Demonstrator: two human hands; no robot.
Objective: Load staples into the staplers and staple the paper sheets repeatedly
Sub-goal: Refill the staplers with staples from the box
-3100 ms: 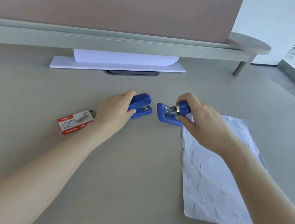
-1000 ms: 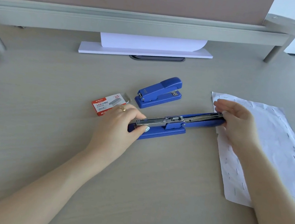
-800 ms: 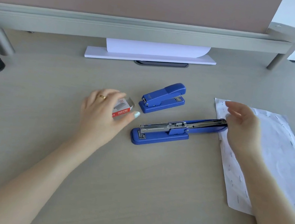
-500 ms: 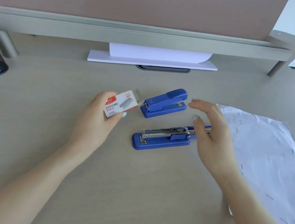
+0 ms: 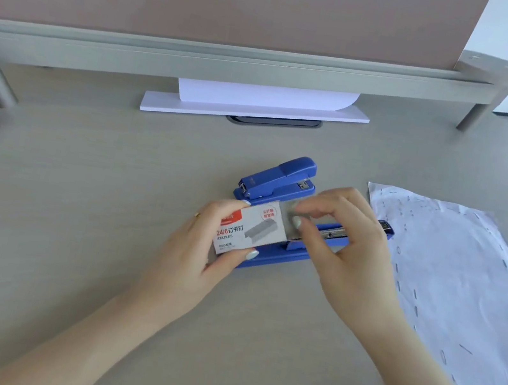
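Staple box [image 5: 248,230] gripped by left hand [image 5: 202,251], raised over opened stapler [image 5: 322,237] on desk. Right hand [image 5: 347,251] fingertips pinching tray end. Light, thin card, crushable; strips likely brittle. Best pinched by edges.

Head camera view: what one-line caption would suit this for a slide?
Left hand holds a staple box while right hand pinches its open end above an opened blue stapler.

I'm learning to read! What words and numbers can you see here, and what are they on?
"24/6" with Chinese characters 订书钉: on the staple box held by the left hand.
"STAPLES": same box, just below.
"1000" and what follows it, and the round red stamp: too small to read.
Stapled paper sheets: no words.
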